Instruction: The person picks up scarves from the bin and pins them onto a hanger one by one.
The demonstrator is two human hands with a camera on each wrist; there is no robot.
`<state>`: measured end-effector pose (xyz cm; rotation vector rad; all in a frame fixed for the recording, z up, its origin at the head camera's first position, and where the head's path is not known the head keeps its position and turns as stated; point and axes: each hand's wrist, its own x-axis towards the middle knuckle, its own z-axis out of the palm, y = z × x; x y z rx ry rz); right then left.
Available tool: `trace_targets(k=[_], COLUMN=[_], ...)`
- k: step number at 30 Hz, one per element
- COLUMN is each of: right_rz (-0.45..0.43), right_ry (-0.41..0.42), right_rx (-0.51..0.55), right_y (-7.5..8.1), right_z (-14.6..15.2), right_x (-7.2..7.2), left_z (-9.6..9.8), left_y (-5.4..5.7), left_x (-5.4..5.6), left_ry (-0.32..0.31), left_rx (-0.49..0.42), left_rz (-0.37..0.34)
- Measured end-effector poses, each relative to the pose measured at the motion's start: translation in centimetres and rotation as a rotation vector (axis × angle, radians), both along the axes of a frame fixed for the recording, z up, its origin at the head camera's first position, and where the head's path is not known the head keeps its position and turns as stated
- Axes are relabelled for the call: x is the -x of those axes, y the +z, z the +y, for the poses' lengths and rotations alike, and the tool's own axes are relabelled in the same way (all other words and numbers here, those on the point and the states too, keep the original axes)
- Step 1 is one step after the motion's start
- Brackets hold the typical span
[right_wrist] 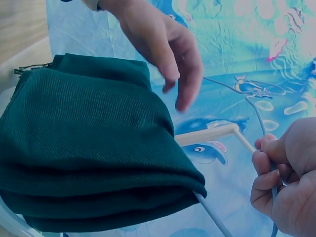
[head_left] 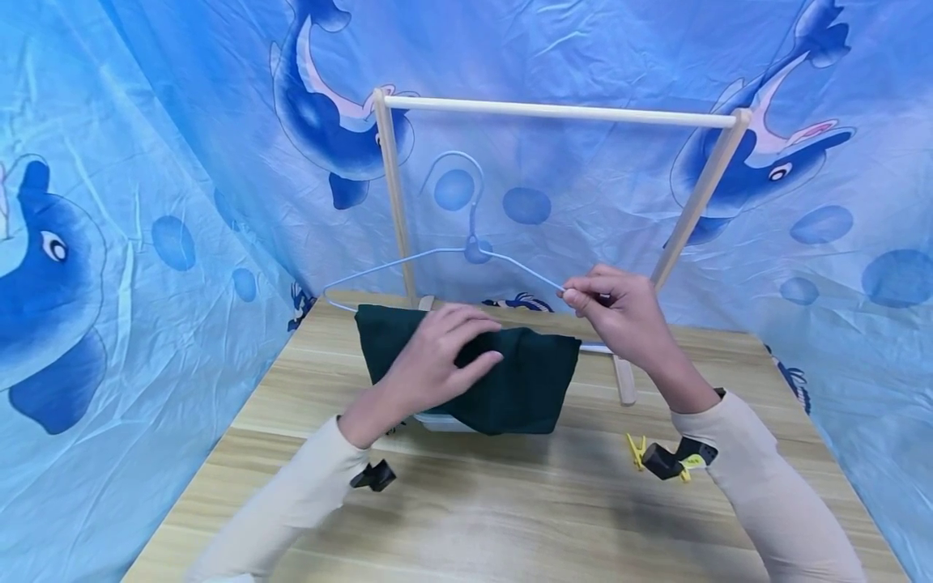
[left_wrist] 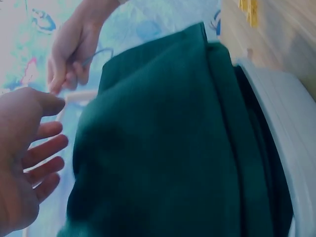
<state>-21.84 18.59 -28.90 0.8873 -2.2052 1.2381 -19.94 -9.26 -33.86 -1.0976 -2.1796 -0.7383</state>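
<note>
Nearest: both forearms in pale sleeves (head_left: 291, 502), a small black camera (head_left: 373, 476) at the left wrist, a second at the right. Bare wooden tabletop (head_left: 466, 534) below and between them. Yellow clip (head_left: 636, 452) on the tabletop, below the right hand and just beside that wrist's camera.

Next: pale container (head_left: 440, 423), below the left hand, mostly hidden by cloth; contents not visible.

Left hand (head_left: 440, 352): over the cloth in the head view; the left-wrist view shows a gap between fingers and fabric. Fingers loosely bent, thumb well apart from them, grasp empty.

Dark green cloth (head_left: 525, 389): below the left hand and to the left of the right hand, folded over the lower bar of the hanger, layers hanging above the container. Bar ends emerge from the fold on both sides.

Right hand (head_left: 615, 312): narrow grip, thumb and fingers pinching the sloping right arm of the pale blue hanger (head_left: 408, 261). Hanger upright; hook beyond and above both hands, apart from the rail.

Farther: wooden rack (head_left: 561, 109), standing beyond the hands, one foot below the right hand.

Farthest: blue backdrop (head_left: 605, 48) printed with dolphins, behind the rack.
</note>
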Motion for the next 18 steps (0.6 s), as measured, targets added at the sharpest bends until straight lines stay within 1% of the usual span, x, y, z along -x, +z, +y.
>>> trace_targets(k=[2,5,8,11,14,18], right_rz=[0.01,0.017,0.021,0.027,0.036,0.04], right_ry=[0.006,0.014,0.021,0.026,0.027,0.026], right_rx=[-0.002,0.0,0.002,0.006,0.009,0.013], right_y=[0.0,0.1,0.1,0.2,0.4,0.4], right_z=[-0.1,-0.3,-0.4,-0.5,-0.6,-0.6], right_x=[0.0,-0.1,-0.2,-0.3,-0.4,-0.3], left_z=[1.1,2.1,2.6,2.9,3.2,3.4], left_y=[0.1,0.1,0.1,0.1,0.0,-0.2], left_x=[0.3,0.7,1.2,1.5,1.8,2.0], left_ry=[-0.005,0.012,0.044,0.058,0.045,0.015], left_rx=[0.061,0.129,0.185,0.228,0.22,0.15], left_rz=[-0.021,-0.049,-0.069,-0.057,-0.01,0.049])
